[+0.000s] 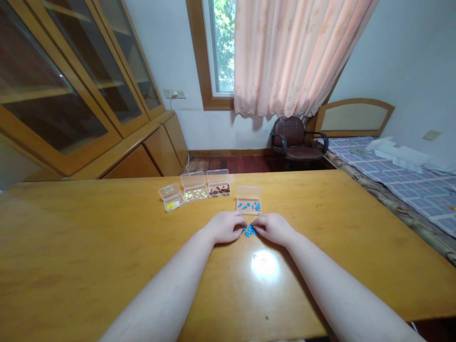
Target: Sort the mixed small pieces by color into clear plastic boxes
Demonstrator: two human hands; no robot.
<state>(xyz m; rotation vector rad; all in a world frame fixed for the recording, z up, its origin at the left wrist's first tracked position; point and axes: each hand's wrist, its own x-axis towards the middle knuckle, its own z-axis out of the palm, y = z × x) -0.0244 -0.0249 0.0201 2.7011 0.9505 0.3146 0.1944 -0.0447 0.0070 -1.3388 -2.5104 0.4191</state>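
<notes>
Several small blue pieces [248, 232] lie in a loose pile on the wooden table [142, 275]. At the pile's left edge is my left hand [228, 227], its fingers curled and closed at a blue piece. From the right my right hand [271, 228] reaches in, fingertips pinched together at the pile; what is between them is too small to make out. Just beyond the hands an open clear plastic box [248, 213] holds several more blue pieces, its lid raised at the back.
Further left stand three open clear boxes: one with yellow pieces [172, 206], one with pale pieces [195, 194] and one with brown pieces [219, 190]. Past the table are an office chair [297, 140], a bed [402, 166] and a glass-door cabinet [121, 137].
</notes>
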